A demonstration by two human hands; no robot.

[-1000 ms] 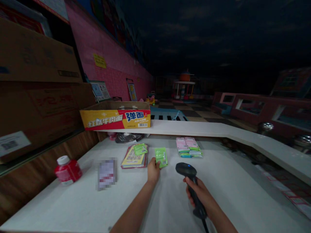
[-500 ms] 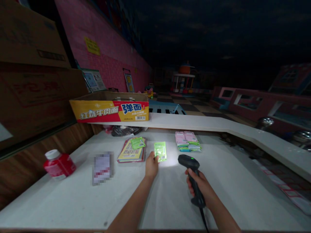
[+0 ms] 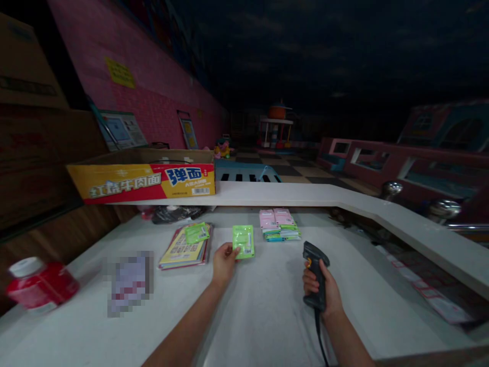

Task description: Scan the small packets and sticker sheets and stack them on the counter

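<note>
My left hand (image 3: 224,265) pinches the lower left corner of a green sachet (image 3: 243,240) just over the white counter (image 3: 263,311). In my right hand (image 3: 329,293) is a black barcode scanner (image 3: 315,270), gripped round its handle, with its cable trailing down to the counter's near edge. Behind the sachet and to its right sits a stack of pink and green packets (image 3: 280,224). To the left, another green sachet (image 3: 196,233) rests on a pile of booklets (image 3: 182,252) in clear plastic.
A red bottle with a white cap (image 3: 42,285) stands at the left, beside a blurred-out item (image 3: 132,283). Along the back runs a raised white ledge (image 3: 275,193) bearing a noodle carton (image 3: 145,178). Metal knobs (image 3: 443,208) stand at the right.
The bright scanning light on the green sachet has gone. My right hand has drawn the scanner to the right and turned it more upright. The whole view has shifted rightward.
</note>
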